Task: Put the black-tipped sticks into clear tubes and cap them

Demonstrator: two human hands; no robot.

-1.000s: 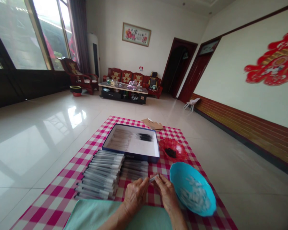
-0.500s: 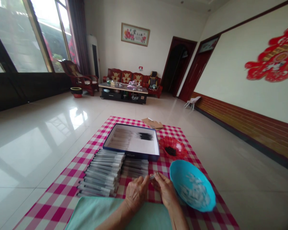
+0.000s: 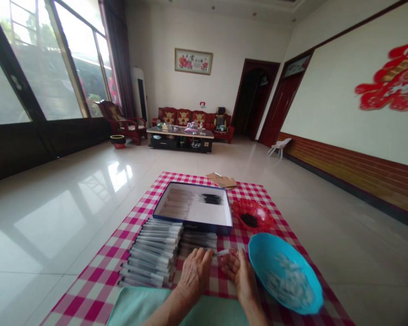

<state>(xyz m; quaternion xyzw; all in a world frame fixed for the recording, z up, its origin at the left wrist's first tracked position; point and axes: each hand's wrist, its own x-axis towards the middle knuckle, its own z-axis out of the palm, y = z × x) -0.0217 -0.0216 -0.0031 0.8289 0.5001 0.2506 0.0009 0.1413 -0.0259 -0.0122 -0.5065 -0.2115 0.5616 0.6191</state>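
My left hand is closed in a pinch on a slim pen, whose pale, translucent end points right. Just right of that end is my right hand, palm turned inward and fingers apart, with no thing visible in its grasp. A pile of clear pens with dark ends lies left of my hands. Behind them, more thin clear pens lie partly hidden by my left hand. Close to my right hand stands a blue bowl holding many small translucent white pieces, perhaps pen caps.
A shallow blue-edged box holds clear tubes and black slim parts. Beside it stands a red flower-shaped bowl with small black pieces. Brown cardboard lies at the far edge; green cloth lies nearest me on the checked tablecloth.
My right hand has come off the pen and opened, moving slightly right. The pen's pale end now shows, still in my left hand. The whole view has shifted a little.
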